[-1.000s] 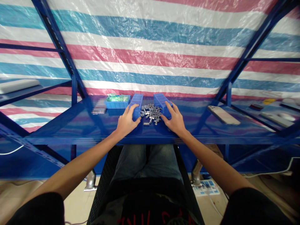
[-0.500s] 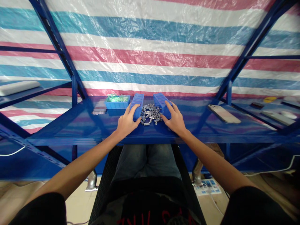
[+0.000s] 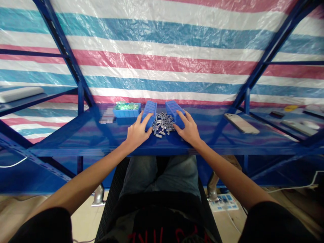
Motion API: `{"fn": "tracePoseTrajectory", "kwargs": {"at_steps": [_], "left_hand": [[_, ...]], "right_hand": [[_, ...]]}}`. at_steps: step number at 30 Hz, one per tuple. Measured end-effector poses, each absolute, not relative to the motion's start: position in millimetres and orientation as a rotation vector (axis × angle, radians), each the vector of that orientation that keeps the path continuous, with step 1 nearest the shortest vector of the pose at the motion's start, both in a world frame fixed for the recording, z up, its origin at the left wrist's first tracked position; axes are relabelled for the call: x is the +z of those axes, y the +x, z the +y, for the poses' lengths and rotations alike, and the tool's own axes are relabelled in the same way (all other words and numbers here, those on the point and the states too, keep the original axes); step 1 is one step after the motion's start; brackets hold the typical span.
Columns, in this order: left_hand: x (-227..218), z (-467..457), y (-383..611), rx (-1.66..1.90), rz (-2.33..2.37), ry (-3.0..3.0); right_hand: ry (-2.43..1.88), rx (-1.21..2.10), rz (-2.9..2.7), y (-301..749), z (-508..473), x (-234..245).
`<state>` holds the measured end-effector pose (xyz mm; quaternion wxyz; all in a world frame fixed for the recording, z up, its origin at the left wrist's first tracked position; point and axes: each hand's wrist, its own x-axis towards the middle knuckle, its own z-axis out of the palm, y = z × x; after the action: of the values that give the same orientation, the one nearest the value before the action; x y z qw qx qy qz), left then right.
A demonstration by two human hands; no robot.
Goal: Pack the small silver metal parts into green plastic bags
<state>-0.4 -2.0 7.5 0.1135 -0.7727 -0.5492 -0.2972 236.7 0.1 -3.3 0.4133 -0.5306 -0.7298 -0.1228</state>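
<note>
Two long blue plastic blocks lie on the blue metal shelf, angled like a funnel. My left hand is closed round the near end of the left blue block. My right hand grips the near end of the right blue block. Between the blocks lies a heap of small grey metal pieces; a few loose ones sit at its near edge, just beyond my thumbs.
A blue tray with green contents stands left of the blocks, next to a blurred patch. A phone lies on the shelf to the right. Blue uprights frame the bay. A power strip lies on the floor.
Both hands have drawn the blocks slightly closer together, and the heap of grey pieces is squeezed narrower and pushed a little away from me.
</note>
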Motion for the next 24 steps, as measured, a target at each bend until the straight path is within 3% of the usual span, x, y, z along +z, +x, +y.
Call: {"fn": "tracePoseTrajectory", "kwargs": {"at_steps": [24], "left_hand": [[-1.3,5.0,-5.0,-0.931,-1.457,-2.291]], "right_hand": [[-1.358,-0.326,-1.838,236.8,-0.1,-4.0]]}}
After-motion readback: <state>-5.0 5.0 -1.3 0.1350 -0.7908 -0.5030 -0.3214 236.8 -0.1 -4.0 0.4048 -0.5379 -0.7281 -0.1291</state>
